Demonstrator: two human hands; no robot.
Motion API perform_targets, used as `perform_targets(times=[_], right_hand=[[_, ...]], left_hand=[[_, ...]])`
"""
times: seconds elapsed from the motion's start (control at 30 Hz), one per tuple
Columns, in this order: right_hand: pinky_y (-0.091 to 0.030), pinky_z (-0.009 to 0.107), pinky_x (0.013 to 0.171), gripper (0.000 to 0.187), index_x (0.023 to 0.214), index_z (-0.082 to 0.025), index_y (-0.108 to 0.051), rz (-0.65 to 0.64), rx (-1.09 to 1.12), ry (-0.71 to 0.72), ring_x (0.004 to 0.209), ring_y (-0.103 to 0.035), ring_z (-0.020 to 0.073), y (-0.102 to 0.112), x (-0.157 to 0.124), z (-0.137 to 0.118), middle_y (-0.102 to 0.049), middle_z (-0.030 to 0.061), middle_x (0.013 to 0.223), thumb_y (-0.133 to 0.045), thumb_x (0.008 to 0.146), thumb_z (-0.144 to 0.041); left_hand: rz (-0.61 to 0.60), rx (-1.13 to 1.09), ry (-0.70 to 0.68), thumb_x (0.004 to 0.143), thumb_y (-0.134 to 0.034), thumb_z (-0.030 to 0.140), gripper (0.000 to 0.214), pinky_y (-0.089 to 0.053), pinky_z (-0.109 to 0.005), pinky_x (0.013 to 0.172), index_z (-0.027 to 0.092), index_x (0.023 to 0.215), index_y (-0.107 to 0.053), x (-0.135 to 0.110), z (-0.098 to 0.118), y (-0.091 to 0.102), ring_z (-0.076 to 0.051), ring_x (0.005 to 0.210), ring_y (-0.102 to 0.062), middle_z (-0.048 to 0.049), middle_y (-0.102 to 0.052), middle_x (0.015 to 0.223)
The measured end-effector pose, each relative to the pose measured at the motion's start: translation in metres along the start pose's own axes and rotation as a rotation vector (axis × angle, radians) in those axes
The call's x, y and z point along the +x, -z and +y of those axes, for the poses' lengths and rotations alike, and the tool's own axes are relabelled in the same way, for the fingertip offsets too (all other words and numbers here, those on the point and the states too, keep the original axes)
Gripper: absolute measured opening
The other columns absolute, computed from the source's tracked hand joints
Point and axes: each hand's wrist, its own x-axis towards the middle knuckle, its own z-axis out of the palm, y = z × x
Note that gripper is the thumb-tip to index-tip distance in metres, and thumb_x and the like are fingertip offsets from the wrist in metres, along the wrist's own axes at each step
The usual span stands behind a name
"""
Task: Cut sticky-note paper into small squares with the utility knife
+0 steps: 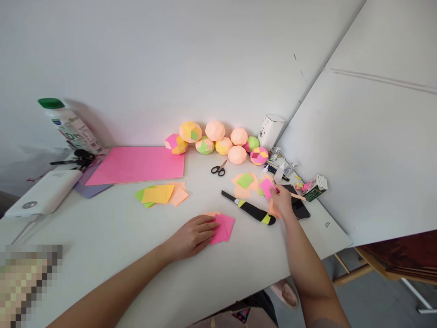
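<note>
My left hand [194, 234] lies on the white table with its fingers stretched out over some pink paper pieces [224, 228]. A bit of peach paper shows behind them. At the right, my right hand [282, 200] pinches a small pink paper piece [265, 187], above more peach and green papers. Between the hands rests a black and yellow utility knife [252, 211], its blade pointing up and left. Just left of the right hand is a small pile with a green paper piece [245, 181] on peach ones.
Several folded paper balls [215, 131] line the wall behind small black scissors [219, 170]. To the left are yellow paper pieces [157, 194], a large pink sheet [136, 164], a white power bank [44, 193] and a bottle [71, 125]. A small carton [317, 187] stands far right.
</note>
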Motion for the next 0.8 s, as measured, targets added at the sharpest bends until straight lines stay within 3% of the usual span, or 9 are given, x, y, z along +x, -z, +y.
perform_targets(times=[0.13, 0.3, 0.37, 0.47, 0.57, 0.6, 0.67, 0.8], right_hand=[[-0.043, 0.029, 0.060, 0.045, 0.091, -0.013, -0.064, 0.114, 0.096, -0.018, 0.069, -0.055, 0.0201, 0.013, 0.004, 0.002, -0.062, 0.0061, 0.073, -0.037, 0.086, -0.048], [-0.044, 0.039, 0.075, 0.040, 0.093, -0.009, -0.065, 0.207, 0.054, -0.002, 0.090, -0.054, 0.0288, 0.023, 0.001, -0.010, -0.062, 0.0159, 0.090, -0.047, 0.081, -0.042], [-0.043, 0.039, 0.078, 0.040, 0.096, -0.010, -0.064, 0.195, 0.037, 0.043, 0.097, -0.052, 0.0295, 0.019, -0.008, -0.024, -0.061, 0.0169, 0.096, -0.042, 0.084, -0.041], [-0.044, 0.032, 0.066, 0.038, 0.079, -0.018, -0.065, -0.010, 0.044, 0.151, 0.073, -0.055, 0.0214, 0.001, -0.034, -0.050, -0.060, 0.0068, 0.073, -0.039, 0.089, -0.042], [-0.038, 0.027, 0.052, 0.031, 0.066, -0.021, -0.064, -0.281, 0.029, 0.265, 0.053, -0.049, 0.0157, -0.020, -0.067, -0.074, -0.053, -0.0008, 0.055, -0.063, 0.078, -0.049], [-0.036, 0.027, 0.050, 0.030, 0.069, -0.021, -0.066, -0.364, 0.007, 0.300, 0.052, -0.048, 0.0153, -0.026, -0.077, -0.079, -0.054, -0.0011, 0.055, -0.069, 0.073, -0.050], [-0.037, 0.028, 0.054, 0.030, 0.082, -0.019, -0.068, -0.563, -0.142, 0.398, 0.057, -0.051, 0.0170, -0.035, -0.093, -0.088, -0.057, 0.0013, 0.065, -0.069, 0.077, -0.049], [-0.044, 0.030, 0.062, 0.028, 0.102, -0.019, -0.066, -0.617, -0.174, 0.475, 0.069, -0.057, 0.0199, -0.043, -0.108, -0.094, -0.060, 0.0041, 0.078, -0.069, 0.080, -0.036]], left_hand=[[-0.010, -0.016, 0.021, 0.095, -0.045, 0.019, 0.027, -0.049, -0.042, 0.097, 0.020, 0.116, -0.062, -0.002, -0.002, -0.002, -0.024, 0.117, -0.055, -0.0087, -0.068, 0.114], [-0.016, -0.009, 0.023, 0.095, -0.043, 0.019, 0.028, -0.049, -0.042, 0.097, 0.020, 0.116, -0.061, -0.002, -0.002, -0.002, -0.024, 0.116, -0.055, -0.0085, -0.068, 0.114], [-0.004, 0.008, 0.018, 0.095, -0.044, 0.019, 0.025, -0.047, -0.041, 0.098, 0.020, 0.112, -0.062, -0.002, -0.002, -0.002, -0.024, 0.117, -0.054, -0.0080, -0.067, 0.115], [0.046, 0.118, 0.138, 0.094, -0.046, 0.028, 0.023, -0.046, -0.043, 0.094, 0.020, 0.109, -0.062, -0.003, 0.000, -0.005, -0.027, 0.115, -0.052, -0.0107, -0.060, 0.125], [0.133, 0.307, 0.497, 0.088, -0.050, 0.050, 0.041, -0.047, -0.048, 0.084, 0.017, 0.111, -0.059, -0.006, 0.003, -0.012, -0.031, 0.105, -0.051, -0.0163, -0.057, 0.120], [0.141, 0.351, 0.619, 0.086, -0.051, 0.056, 0.046, -0.048, -0.047, 0.080, 0.016, 0.108, -0.059, -0.007, 0.005, -0.014, -0.031, 0.099, -0.052, -0.0167, -0.057, 0.113], [0.113, 0.380, 0.772, 0.080, -0.053, 0.065, 0.054, -0.047, -0.046, 0.075, 0.016, 0.099, -0.060, -0.008, 0.009, -0.020, -0.030, 0.091, -0.051, -0.0149, -0.057, 0.100], [0.096, 0.298, 0.818, 0.073, -0.061, 0.065, 0.052, -0.045, -0.047, 0.078, 0.016, 0.091, -0.058, -0.007, 0.017, -0.027, -0.029, 0.089, -0.050, -0.0124, -0.054, 0.097]])
